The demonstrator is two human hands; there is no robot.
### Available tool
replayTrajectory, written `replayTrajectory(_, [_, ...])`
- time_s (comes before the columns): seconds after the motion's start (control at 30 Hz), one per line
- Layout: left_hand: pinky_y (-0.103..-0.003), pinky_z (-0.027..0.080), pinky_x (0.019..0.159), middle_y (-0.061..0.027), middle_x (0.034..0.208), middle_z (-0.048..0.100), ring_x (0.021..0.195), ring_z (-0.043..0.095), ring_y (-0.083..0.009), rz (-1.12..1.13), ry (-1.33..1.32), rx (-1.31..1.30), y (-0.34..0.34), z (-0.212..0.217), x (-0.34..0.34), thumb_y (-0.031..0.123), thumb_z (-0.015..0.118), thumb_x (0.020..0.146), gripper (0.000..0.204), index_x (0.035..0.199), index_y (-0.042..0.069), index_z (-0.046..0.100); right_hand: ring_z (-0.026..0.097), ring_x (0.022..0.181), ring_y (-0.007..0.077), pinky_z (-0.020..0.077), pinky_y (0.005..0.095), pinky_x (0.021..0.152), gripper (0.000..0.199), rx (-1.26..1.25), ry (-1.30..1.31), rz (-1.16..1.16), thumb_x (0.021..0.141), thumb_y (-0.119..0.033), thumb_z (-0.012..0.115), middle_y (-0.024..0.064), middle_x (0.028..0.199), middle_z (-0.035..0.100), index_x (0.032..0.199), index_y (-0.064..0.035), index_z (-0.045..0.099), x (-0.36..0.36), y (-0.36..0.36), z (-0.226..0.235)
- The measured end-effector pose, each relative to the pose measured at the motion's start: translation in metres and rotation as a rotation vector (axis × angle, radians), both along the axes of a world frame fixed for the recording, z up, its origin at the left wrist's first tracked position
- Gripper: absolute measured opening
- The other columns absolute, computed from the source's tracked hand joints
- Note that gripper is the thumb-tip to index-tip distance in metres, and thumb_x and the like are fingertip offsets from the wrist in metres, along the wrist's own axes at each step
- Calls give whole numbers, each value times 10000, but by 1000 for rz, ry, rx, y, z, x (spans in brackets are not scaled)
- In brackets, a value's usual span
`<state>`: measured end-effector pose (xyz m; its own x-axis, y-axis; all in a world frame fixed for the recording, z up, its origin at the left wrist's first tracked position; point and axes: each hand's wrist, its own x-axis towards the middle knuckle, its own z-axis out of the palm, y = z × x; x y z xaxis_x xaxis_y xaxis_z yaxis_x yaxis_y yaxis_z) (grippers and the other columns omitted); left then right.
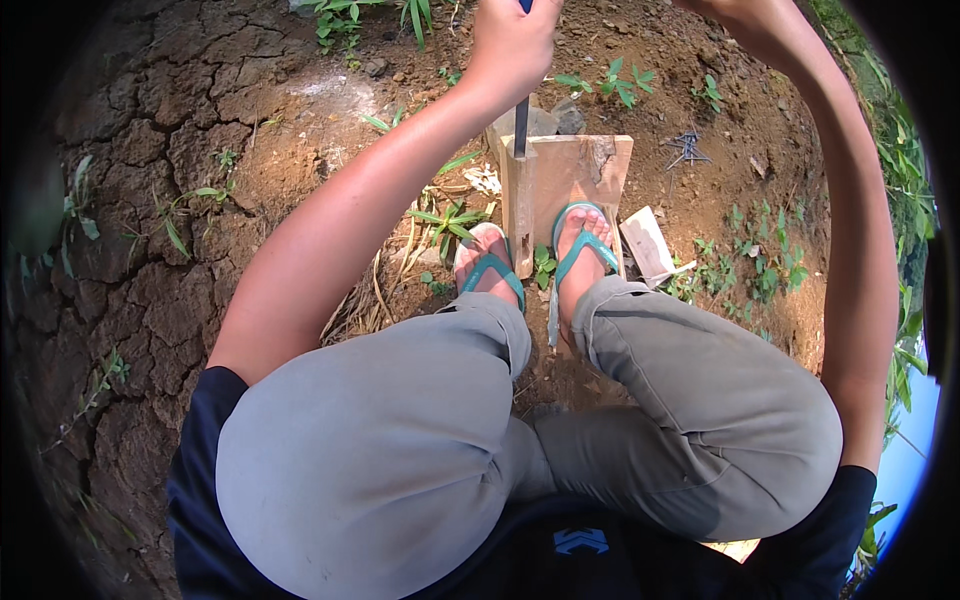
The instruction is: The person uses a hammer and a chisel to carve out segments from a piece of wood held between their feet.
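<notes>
My left hand [515, 45] is at the top edge, closed around a dark, narrow, chisel-like bar [521, 128] with a bit of blue near its upper part. The bar stands upright, its lower end at the top of a narrow wooden piece [522, 200]. Beside that piece a wider light wooden board [570, 165] slopes on the ground, its right part near my sandalled right foot [583, 240]. My right hand [738, 12] is raised at the top edge; its fingers are cut off by the frame, so what it holds cannot be seen.
A small pile of dark nails [687, 150] lies on the soil to the right of the board. A pale offcut [648, 245] is next to my right foot. Grey stones [568, 115] sit behind the board. Cracked earth [150, 180] spreads left, with small green plants around.
</notes>
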<state>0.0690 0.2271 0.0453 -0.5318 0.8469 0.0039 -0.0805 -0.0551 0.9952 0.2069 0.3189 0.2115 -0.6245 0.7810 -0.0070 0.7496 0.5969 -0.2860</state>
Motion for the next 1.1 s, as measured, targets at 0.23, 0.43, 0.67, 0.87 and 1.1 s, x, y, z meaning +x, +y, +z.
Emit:
replayTrajectory(0.23, [-379,448,637,-57,751,526,680,514,-179,118,178,130,1,-28,-17,303,614,1029,271,1018,40,550,508,691,80,460,305,640,498,5,22,95,831,-6,721,-13,732,580,1313,-128,696,-13,-10,-16])
replayTrajectory(0.43, [-434,475,694,-126,778,592,728,587,-258,156,202,107,5,-33,-17,298,616,1019,286,1027,19,558,498,706,66,456,286,658,568,47,-22,169,802,-13,749,-34,751,578,1349,-151,681,-19,-24,-17])
replayTrajectory(0.67, [-488,488,742,-212,833,640,797,642,-373,130,167,30,1,-24,-21,320,603,1017,315,1035,11,543,635,786,151,520,402,767,461,-63,-25,287,805,-45,770,52,869,714,1257,-127,739,-12,22,-37])
replayTrajectory(0.87, [-497,494,775,-237,890,647,846,647,-394,258,260,95,24,-62,-30,320,640,993,343,1015,-10,548,499,712,70,442,285,649,546,-62,-79,212,816,-53,758,-52,740,551,1349,-132,673,-35,-17,-45])
replayTrajectory(1.1, [-506,496,792,-253,922,656,876,656,-406,276,301,25,35,-68,-31,332,643,988,361,1016,-17,556,487,643,78,421,302,586,545,74,-112,198,810,-103,786,-49,701,529,1341,-182,693,-39,1,-47])
